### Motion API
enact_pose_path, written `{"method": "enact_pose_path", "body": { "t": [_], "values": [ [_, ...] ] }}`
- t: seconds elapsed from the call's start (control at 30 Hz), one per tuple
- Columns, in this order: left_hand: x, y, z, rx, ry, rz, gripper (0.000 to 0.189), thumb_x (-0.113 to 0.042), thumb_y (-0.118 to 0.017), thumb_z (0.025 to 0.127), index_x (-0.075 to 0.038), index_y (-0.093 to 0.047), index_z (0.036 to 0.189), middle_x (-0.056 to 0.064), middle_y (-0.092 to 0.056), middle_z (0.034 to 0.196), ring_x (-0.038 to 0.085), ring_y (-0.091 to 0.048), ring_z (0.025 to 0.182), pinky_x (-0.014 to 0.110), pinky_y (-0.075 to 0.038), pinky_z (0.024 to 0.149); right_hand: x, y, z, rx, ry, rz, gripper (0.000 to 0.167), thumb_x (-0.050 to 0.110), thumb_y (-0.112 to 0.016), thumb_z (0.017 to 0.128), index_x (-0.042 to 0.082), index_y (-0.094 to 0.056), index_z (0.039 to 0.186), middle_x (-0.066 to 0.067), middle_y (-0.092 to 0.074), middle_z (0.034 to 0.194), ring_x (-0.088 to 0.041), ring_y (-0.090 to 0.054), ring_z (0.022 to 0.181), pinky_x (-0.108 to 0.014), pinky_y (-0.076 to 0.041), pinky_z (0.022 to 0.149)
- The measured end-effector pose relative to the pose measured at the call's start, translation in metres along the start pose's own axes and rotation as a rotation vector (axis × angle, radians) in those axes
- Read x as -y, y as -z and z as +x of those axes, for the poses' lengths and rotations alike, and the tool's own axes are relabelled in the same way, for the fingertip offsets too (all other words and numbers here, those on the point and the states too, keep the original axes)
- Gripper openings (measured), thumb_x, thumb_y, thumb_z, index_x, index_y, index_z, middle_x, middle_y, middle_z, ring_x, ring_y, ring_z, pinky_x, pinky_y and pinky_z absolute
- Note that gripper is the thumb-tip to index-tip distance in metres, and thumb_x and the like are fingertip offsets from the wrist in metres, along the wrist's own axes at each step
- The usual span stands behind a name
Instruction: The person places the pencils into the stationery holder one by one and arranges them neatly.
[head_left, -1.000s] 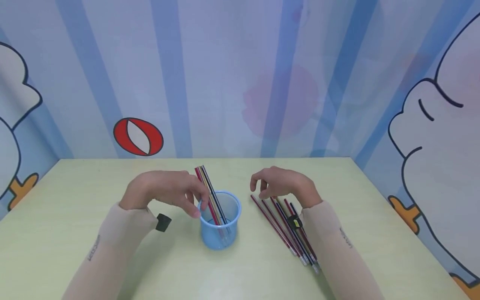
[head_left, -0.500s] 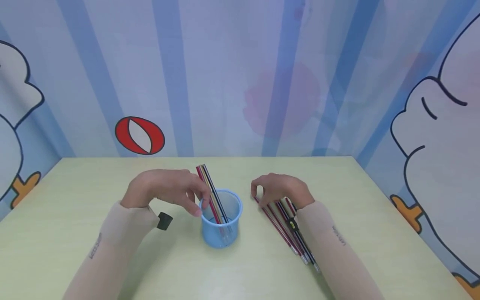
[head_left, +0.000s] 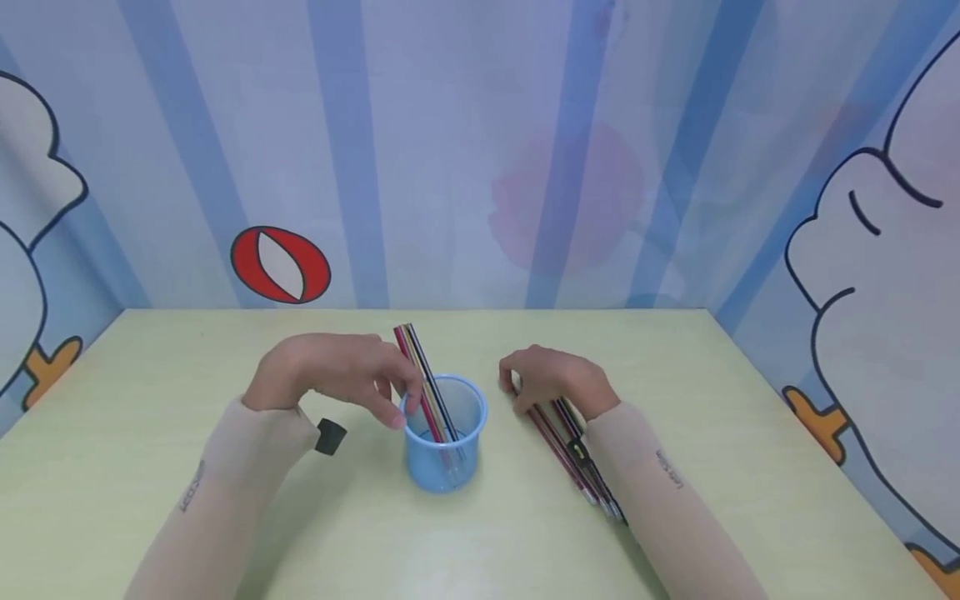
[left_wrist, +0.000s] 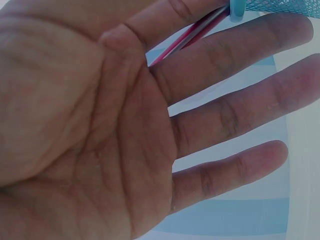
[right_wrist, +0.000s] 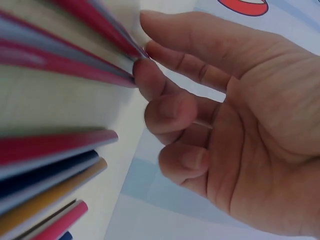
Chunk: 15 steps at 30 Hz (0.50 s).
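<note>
In the head view my left hand [head_left: 345, 371] is at the left rim of a light blue cup [head_left: 441, 467]. Thumb and index finger pinch the rim, while the other fingers stretch out loosely in the left wrist view. Several pencils [head_left: 427, 383] lean inside the cup, red, yellowish and dark striped. My right hand [head_left: 551, 375] is low over more striped pencils [head_left: 558, 450] lying on the table. In the right wrist view its bent fingertips touch the ends of red-and-grey pencils [right_wrist: 65, 55], with the thumb apart from them. The hand and sleeve cover part of this bunch.
The pale yellow table [head_left: 187, 350] ends at a blue striped cloth backdrop [head_left: 450, 167] behind. Other loose pencils [right_wrist: 50, 195], in red, dark blue, yellow and pink, lie beside the right hand. A black wrist mount [head_left: 330, 437] juts from the left cuff.
My right hand has come down and slightly left onto the far ends of the lying pencils, and part of the bunch has shifted. The left hand has stayed at the cup's rim.
</note>
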<state>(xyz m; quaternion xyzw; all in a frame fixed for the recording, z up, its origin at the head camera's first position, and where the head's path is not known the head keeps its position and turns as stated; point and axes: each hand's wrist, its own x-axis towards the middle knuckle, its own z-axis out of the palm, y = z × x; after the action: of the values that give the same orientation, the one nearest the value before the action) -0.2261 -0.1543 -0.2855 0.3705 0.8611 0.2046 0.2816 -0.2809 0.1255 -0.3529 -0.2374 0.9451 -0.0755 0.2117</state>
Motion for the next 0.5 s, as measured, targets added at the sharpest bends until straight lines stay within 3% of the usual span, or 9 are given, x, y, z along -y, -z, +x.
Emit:
{"method": "enact_pose_path", "body": {
  "t": [0.33,0.5],
  "values": [
    [-0.0001,0.0004,-0.0004,0.001,0.002,0.006,0.013,-0.020,-0.078,0.089,-0.018,-0.068,0.097,-0.003,-0.067,0.106,0.012,-0.064,0.098,0.032,-0.051,0.086,0.0051,-0.0022,0.0018,-0.050,0.016,-0.071,0.021,0.007,-0.073,0.086,0.016,-0.064,0.102,-0.001,-0.059,0.091,-0.017,-0.051,0.074,-0.030,-0.043,0.065],
    [-0.0010,0.0021,-0.0005,0.003,0.017,-0.002,0.013,-0.019,-0.077,0.089,-0.019,-0.068,0.097,-0.004,-0.067,0.106,0.013,-0.064,0.099,0.032,-0.052,0.086,0.0081,-0.0012,0.0025,-0.041,0.016,-0.068,0.028,0.005,-0.070,0.087,0.015,-0.063,0.112,-0.003,-0.056,0.088,-0.017,-0.048,0.071,-0.030,-0.041,0.064]
  ]
}}
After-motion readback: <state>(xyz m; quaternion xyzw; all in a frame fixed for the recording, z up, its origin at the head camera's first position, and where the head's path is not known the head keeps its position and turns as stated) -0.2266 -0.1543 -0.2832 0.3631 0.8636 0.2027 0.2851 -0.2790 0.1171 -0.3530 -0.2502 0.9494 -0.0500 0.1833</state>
